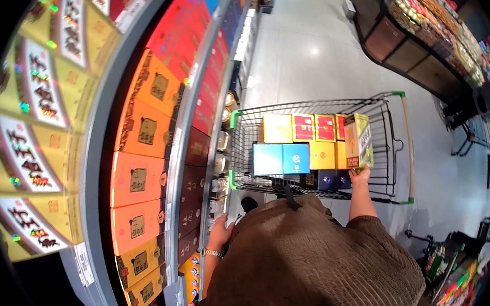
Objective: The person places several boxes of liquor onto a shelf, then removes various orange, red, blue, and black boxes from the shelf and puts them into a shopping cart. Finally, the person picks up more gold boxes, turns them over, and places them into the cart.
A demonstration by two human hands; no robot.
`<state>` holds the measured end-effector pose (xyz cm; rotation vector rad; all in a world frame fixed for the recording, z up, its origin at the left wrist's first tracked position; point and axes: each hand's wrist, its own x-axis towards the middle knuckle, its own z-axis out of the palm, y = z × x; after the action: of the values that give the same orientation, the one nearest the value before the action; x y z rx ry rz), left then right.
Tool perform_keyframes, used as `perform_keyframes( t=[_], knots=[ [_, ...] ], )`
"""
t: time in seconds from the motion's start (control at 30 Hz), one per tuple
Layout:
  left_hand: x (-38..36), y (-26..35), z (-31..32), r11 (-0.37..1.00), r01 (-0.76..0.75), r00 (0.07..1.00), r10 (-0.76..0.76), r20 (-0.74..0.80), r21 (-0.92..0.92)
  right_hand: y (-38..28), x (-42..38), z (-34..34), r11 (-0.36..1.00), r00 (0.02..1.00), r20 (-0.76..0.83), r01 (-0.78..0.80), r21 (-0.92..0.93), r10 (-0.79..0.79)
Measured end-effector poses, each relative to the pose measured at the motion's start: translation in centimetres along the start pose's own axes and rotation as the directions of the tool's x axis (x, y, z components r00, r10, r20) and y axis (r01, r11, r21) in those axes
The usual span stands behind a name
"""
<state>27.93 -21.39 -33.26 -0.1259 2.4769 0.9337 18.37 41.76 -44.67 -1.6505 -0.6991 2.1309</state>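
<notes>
My right hand (360,175) grips the lower end of a gold gift box (363,142) with dark lettering on a white band. The box is tilted over the right end of the boxes in a shopping cart (397,171). In the cart are a light blue box (296,158), a yellow box (277,128), red-and-gold boxes (303,127) and dark blue boxes (327,179). My left hand (221,232), with a bracelet or watch at the wrist, is beside the lower shelf, its fingers stretched out. Nothing shows in it.
Shelves on the left hold gold boxes (26,151), orange boxes (136,180) and dark red boxes (189,205). Grey floor (300,47) lies beyond the cart. A display counter (401,34) stands at the upper right, with a person (486,102) near it. More goods are at the lower right.
</notes>
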Motion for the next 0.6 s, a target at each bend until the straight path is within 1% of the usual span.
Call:
perform_keyframes(
  t=[0.03,0.07,0.1,0.13,0.17,0.2,0.23,0.27,0.3,0.33,0.37,0.4,0.43,0.47,0.5,0.53,0.57,0.6],
  knots=[
    [0.2,-0.4,0.4,0.998,-0.063,0.997,0.064,-0.041,0.006,0.5,1.6,-0.3,1.0,1.0,0.004,-0.029,0.002,0.029],
    [0.2,0.4,-0.1,0.998,-0.068,0.997,0.068,-0.038,0.011,1.6,4.7,-1.2,0.997,0.997,0.056,0.057,-0.053,-0.054],
    [0.4,1.6,-0.9,0.998,-0.067,0.997,0.067,-0.043,0.018,3.1,12.5,-2.7,0.982,0.919,0.345,0.175,0.073,-0.189],
    [0.8,2.0,-1.4,0.992,-0.124,0.991,0.124,-0.055,0.007,2.2,6.8,0.0,0.922,0.921,-0.202,0.275,-0.271,-0.334],
    [1.2,2.5,-2.1,0.983,-0.182,0.981,0.181,-0.068,0.001,1.9,2.2,2.0,0.846,0.85,-0.315,0.243,-0.475,-0.421],
    [1.3,4.1,-3.5,0.958,-0.285,0.949,0.281,-0.143,-0.008,1.3,-4.7,5.0,0.753,0.759,-0.419,0.138,-0.644,-0.498],
    [1.0,6.4,-5.6,0.921,-0.39,0.9,0.381,-0.212,-0.004,2.4,-3.6,5.0,0.613,0.703,-0.303,0.236,-0.755,-0.643],
    [0.3,9.2,-8.3,0.911,-0.41,0.892,0.39,-0.229,-0.043,3.4,-2.9,5.2,0.444,0.622,-0.174,0.31,-0.841,-0.764],
    [-0.8,12.3,-11.3,0.896,-0.435,0.882,0.405,-0.242,-0.084,4.2,-3.0,5.9,0.229,0.439,-0.037,0.393,-0.891,-0.898],
    [-2.3,15.6,-14.2,0.882,-0.469,0.842,0.435,-0.319,-0.035,5.3,-3.5,6.2,0.051,0.406,0.199,0.528,-0.848,-0.892],
    [-3.2,17.2,-16.1,0.819,-0.574,0.729,0.517,-0.448,0.009,6.4,-4.2,6.3,-0.121,0.331,0.419,0.646,-0.754,-0.846],
    [-4.4,18.9,-18.1,0.786,-0.61,0.625,0.555,-0.55,0.099,7.9,-3.9,6.7,-0.239,0.337,0.584,0.679,-0.694,-0.738],
    [-5.9,20.3,-20.0,0.752,-0.63,0.505,0.586,-0.633,0.194,10.0,-5.2,7.4,-0.217,0.25,0.698,0.834,-0.507,-0.671],
    [-7.4,21.3,-21.6,0.735,-0.599,0.34,0.593,-0.73,0.318,11.7,-5.2,7.5,-0.22,0.221,0.811,0.894,-0.391,-0.541],
    [-8.8,21.9,-23.0,0.72,-0.542,0.159,0.594,-0.789,0.434,13.5,-7.6,8.0,-0.107,0.254,0.869,0.939,-0.327,-0.424],
    [-10.2,22.2,-24.0,0.713,-0.549,0.032,0.539,-0.842,0.435,15.1,-9.1,8.3,-0.125,0.192,0.922,0.961,-0.246,-0.338],
    [-11.4,22.2,-25.0,0.703,-0.557,-0.094,0.474,-0.875,0.441,16.5,-10.0,8.7,-0.048,0.134,0.966,0.988,-0.148,-0.222],
    [-12.3,22.0,-26.0,0.691,-0.568,-0.178,0.427,-0.887,0.447,17.2,-13.0,9.1,0.044,0.141,0.982,0.99,-0.136,-0.126]
  ],
)
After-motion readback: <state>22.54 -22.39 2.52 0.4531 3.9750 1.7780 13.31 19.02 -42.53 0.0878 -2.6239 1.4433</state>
